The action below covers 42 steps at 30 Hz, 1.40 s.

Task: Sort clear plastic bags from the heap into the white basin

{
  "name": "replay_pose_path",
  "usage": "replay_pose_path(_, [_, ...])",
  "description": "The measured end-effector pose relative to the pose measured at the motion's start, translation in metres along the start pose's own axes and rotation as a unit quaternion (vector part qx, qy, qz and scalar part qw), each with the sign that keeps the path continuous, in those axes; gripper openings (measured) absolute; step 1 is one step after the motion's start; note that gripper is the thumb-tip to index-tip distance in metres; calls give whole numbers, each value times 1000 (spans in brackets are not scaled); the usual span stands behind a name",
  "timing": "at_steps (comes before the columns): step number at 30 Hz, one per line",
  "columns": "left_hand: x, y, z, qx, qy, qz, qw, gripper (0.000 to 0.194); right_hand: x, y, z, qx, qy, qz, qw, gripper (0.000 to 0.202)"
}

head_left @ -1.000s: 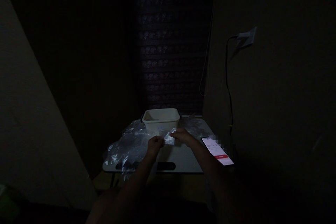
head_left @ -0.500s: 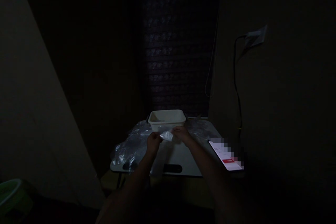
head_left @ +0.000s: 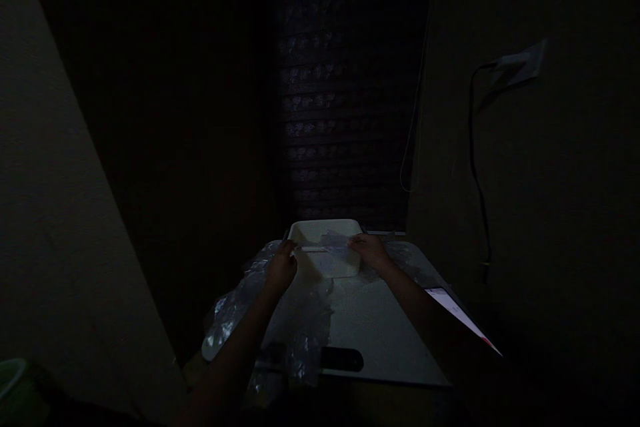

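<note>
Between left hand [head_left: 284, 267] and right hand [head_left: 369, 250] | clear plastic [head_left: 336, 245] held | near tub [head_left: 325, 221]

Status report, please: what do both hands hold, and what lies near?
Left hand and right hand pinching clear plastic. Exact height above white tub unclear. Nearby: loose plastic sheets on table, phone by right forearm.

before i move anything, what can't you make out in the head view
All in the head view:
Clear plastic between the left hand and right hand: folds and edges lost to dimness and blur.
White bin: contents unclear, partly behind that plastic.
Phone: partly behind the right forearm; screen text too small.
Green tub: cut off by the left edge.
</note>
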<state>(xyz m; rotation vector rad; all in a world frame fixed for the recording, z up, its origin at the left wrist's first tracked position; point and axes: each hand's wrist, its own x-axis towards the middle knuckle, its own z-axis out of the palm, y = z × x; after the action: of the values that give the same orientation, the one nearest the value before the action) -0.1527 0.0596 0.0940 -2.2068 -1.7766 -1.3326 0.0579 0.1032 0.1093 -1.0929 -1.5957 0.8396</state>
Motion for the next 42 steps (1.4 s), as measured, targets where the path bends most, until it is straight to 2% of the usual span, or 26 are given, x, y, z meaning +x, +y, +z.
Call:
replay_pose_path(3, [4,-14,-1,68,-65,22,995,43,20,-2,-2,-27,50,-30,998,6])
replay_pose_path(5, [3,-19,-1,87,-92,29,992,44,33,-2,0,-47,60,-38,996,5])
replay_pose_path(11, [-12,-19,-5,88,-109,55,989,34,57,5,22,-31,51,-36,998,7])
replay_pose_path(15, [-20,-18,-9,100,-119,58,986,20,57,5,38,12,8,-16,1000,5])
replay_pose_path(19, [-24,-18,-13,112,-132,66,983,16,54,-3,50,47,-75,14,996,5])
replay_pose_path(22, [-26,-18,-15,112,-132,71,982,15,51,-6,58,39,-129,23,991,8])
replay_pose_path(25, [-27,-16,-16,129,-142,75,979,15,49,-5,66,8,-152,38,988,9])
replay_pose_path(29, [-27,-13,-15,167,-144,62,973,18,46,-3,72,-25,-170,48,984,9])
replay_pose_path(35, [-23,-5,-8,257,-149,19,955,38,45,-1,75,-98,-164,31,981,8])
replay_pose_path(39, [-19,0,-5,309,-171,10,936,25,45,8,78,-156,-166,5,974,12])
replay_pose_path(42, [-16,3,-4,321,-176,2,930,18,46,13,78,-197,-105,-11,975,27])
